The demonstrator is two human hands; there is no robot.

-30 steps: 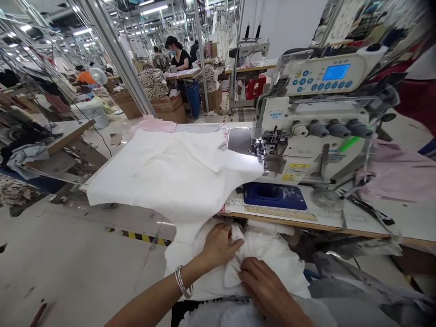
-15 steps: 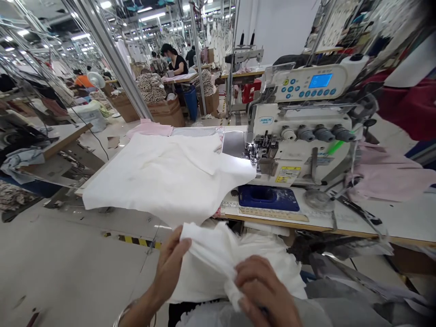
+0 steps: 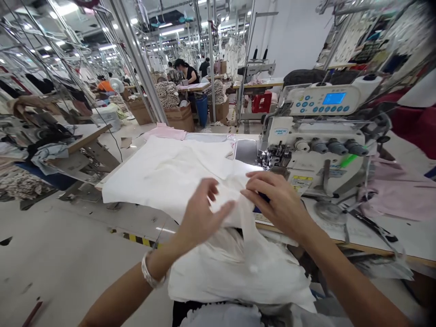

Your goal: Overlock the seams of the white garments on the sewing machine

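White fabric [image 3: 160, 172] lies spread over the table, its right end reaching under the machine's presser foot area. My right hand [image 3: 275, 200] is just in front of the sewing machine, thumb and fingertips pinched on a white fabric strip [image 3: 248, 222] that hangs down toward my lap. To its left is my left hand [image 3: 204, 213], slightly blurred, with thumb and fingers apart and nothing visible in it, above the spread fabric's front edge. Below both hands, a heap of white fabric [image 3: 238, 277] rests on my lap.
The sewing machine [image 3: 316, 141] with its lit control panel stands at the right. Pink fabric [image 3: 398, 188] lies on the table beyond it. A metal post [image 3: 139, 59] rises behind the table's left part. Farther back, a person [image 3: 187, 72] sits at another table.
Both hands have risen and moved forward from my lap to the table's edge near the machine. The left hand has let go of the white fabric; the right raises a strip. The view shifted slightly.
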